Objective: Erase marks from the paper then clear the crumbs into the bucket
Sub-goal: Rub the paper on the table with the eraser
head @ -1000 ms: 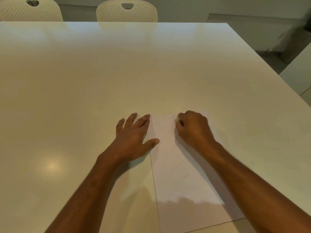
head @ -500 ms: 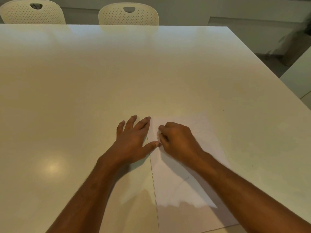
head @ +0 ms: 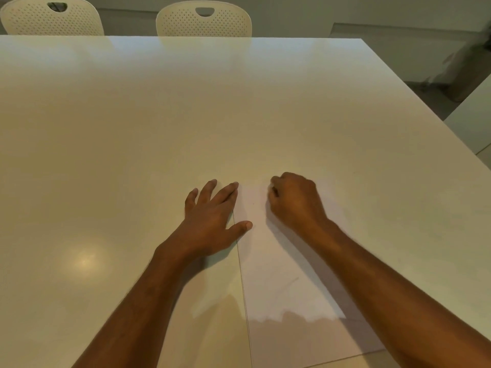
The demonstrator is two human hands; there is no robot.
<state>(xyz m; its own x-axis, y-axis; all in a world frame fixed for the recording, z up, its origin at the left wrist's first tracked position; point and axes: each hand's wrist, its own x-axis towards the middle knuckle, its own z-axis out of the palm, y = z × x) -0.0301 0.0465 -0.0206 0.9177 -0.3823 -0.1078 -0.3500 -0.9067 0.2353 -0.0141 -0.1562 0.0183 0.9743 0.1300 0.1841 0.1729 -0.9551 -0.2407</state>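
A white sheet of paper [head: 276,261] lies on the table [head: 186,115] in front of me. My left hand [head: 212,219] rests flat on the sheet's left edge, fingers spread and thumb on the paper. My right hand [head: 295,203] is curled tight on the upper part of the sheet, its fingertips pinching a small eraser that is almost wholly hidden inside them. A faint pencil stroke [head: 292,281] shows lower on the sheet. No bucket is in view.
Two perforated cream chairs [head: 203,19] stand behind the table's far edge. The right edge of the table runs diagonally, with floor and another pale surface [head: 475,120] beyond it. A thin seam [head: 243,288] runs along the tabletop by the paper's left edge.
My right hand slid left towards my left thumb, then back up and to the right on the paper. My left hand stayed in place.
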